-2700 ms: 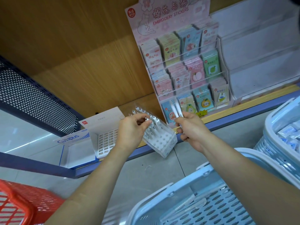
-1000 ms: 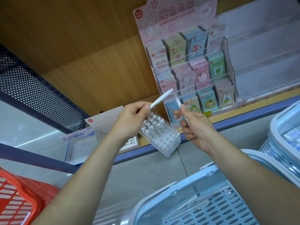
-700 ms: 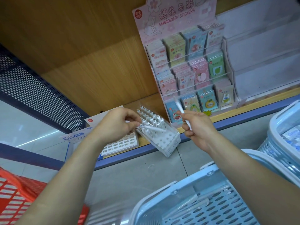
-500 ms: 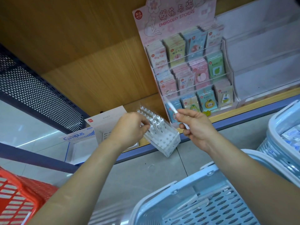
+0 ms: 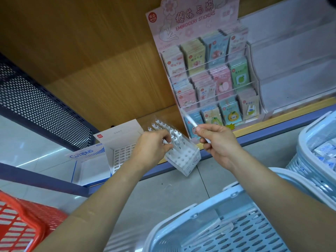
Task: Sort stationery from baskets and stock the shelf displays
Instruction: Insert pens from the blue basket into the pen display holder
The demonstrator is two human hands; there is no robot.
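Left hand (image 5: pixel 151 148) lowered onto rack (image 5: pixel 183 159), fingers (image 5: pixel 161 134) pinching racked pen (image 5: pixel 165 142) | right hand (image 5: pixel 220 142) pinches white pen (image 5: pixel 190 121)

Bkgd: tiled floor (image 5: pixel 163 197), perforated panel (image 5: pixel 36 106), wood back board (image 5: pixel 91 51).
Floor's grey w/ a seam thru it; panel's dark metal, slanting at left; board's warm wood-grain, top-left beside it.

Soft, even indoor light falls on the wooden shelf (image 5: pixel 91 70), with pale streaks of glare on the glossy floor (image 5: pixel 27 160); the wide lens bends lines near the edges, and the pen (image 5: pixel 190 120) is motion-blurred
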